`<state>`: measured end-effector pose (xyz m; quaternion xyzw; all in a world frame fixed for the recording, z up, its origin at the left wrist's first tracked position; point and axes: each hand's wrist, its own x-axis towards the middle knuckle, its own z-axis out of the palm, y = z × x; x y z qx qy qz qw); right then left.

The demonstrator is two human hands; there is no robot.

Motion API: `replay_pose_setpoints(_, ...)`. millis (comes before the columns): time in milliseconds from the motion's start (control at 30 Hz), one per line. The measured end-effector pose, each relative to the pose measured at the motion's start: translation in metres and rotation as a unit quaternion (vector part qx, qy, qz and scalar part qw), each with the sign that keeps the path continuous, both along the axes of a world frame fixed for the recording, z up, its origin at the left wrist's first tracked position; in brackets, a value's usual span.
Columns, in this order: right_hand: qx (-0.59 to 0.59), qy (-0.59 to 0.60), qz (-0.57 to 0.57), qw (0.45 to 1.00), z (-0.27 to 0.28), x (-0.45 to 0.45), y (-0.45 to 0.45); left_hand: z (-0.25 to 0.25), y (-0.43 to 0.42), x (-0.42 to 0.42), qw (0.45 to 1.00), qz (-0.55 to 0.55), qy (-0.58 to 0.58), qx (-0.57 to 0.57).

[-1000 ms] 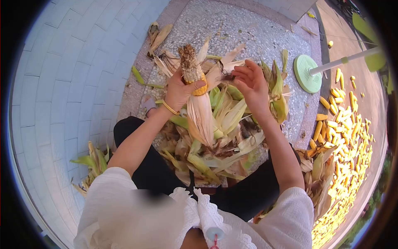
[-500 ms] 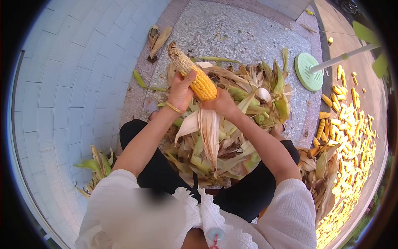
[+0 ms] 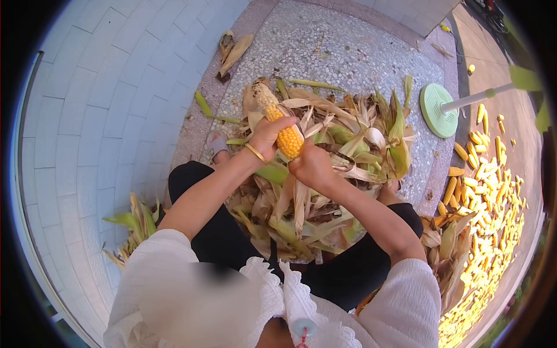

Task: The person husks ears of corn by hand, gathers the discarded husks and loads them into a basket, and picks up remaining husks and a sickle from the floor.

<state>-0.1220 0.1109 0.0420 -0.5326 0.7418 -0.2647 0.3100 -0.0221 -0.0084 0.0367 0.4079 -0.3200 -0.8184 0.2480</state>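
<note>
A yellow ear of corn (image 3: 288,137) is held tilted over the heap, its bare pale tip pointing up and away to the left. My left hand (image 3: 267,138) is wrapped round its middle, thumb across the kernels. Closed at the lower end of the ear is my right hand (image 3: 314,166), its fingertips partly hidden. Dry husk (image 3: 300,206) hangs or lies just below that hand; whether it is still joined to the ear I cannot tell.
Loose husks (image 3: 371,139) are heaped between my legs. A green round stand base (image 3: 438,113) with a white pole is at the right. Beyond it, many husked ears (image 3: 487,203) cover the ground. A tiled wall (image 3: 87,145) rises at the left.
The ear has shifted a little down and is turned more upright. My right hand has moved lower and to the right at its base, and less husk shows below it.
</note>
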Motion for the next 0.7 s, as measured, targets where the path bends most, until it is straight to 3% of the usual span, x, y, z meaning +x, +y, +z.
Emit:
replay_pose_setpoints(67,-0.003,0.007,0.008,1.000,0.001,-0.002,0.008,0.000,0.001,0.004,0.999,-0.045,-0.007,0.013)
replay_pose_setpoints(100,-0.038,0.055,0.119,0.991,-0.001,-0.008,0.014,0.005,-0.004,0.008,0.999,-0.044,-0.005,0.014)
replay_pose_setpoints(167,-0.068,0.105,0.313,0.941,-0.006,-0.006,0.029,0.018,-0.013,0.015,0.932,-0.256,0.003,0.258)
replay_pose_setpoints(200,-0.061,0.106,0.399,0.909,-0.009,-0.001,0.046,0.004,0.003,0.019,0.929,-0.353,-0.046,0.104)
replay_pose_setpoints(267,-0.050,0.128,0.390,0.911,-0.007,-0.001,0.054,0.004,0.027,0.022,0.944,-0.299,-0.072,0.118)
replay_pose_setpoints(467,0.000,0.225,0.083,0.971,-0.024,-0.112,0.052,0.007,-0.011,0.054,0.968,-0.236,-0.008,0.088)
replay_pose_setpoints(500,-0.005,0.226,0.085,0.970,-0.025,-0.127,0.049,0.013,-0.013,0.057,0.972,-0.220,-0.011,0.081)
replay_pose_setpoints(567,0.166,0.232,0.033,0.958,-0.027,-0.144,0.046,0.010,-0.015,0.060,0.978,-0.201,-0.014,0.048)
replay_pose_setpoints(600,0.167,0.232,0.034,0.958,-0.026,-0.141,0.045,0.010,-0.014,0.059,0.978,-0.201,-0.015,0.049)
replay_pose_setpoints(667,0.134,0.359,0.083,0.920,-0.023,-0.134,0.052,0.011,-0.008,0.055,0.979,-0.202,0.015,0.019)
replay_pose_setpoints(700,0.225,0.306,0.117,0.918,-0.002,-0.130,0.037,0.011,-0.006,0.054,0.979,-0.202,0.016,0.025)
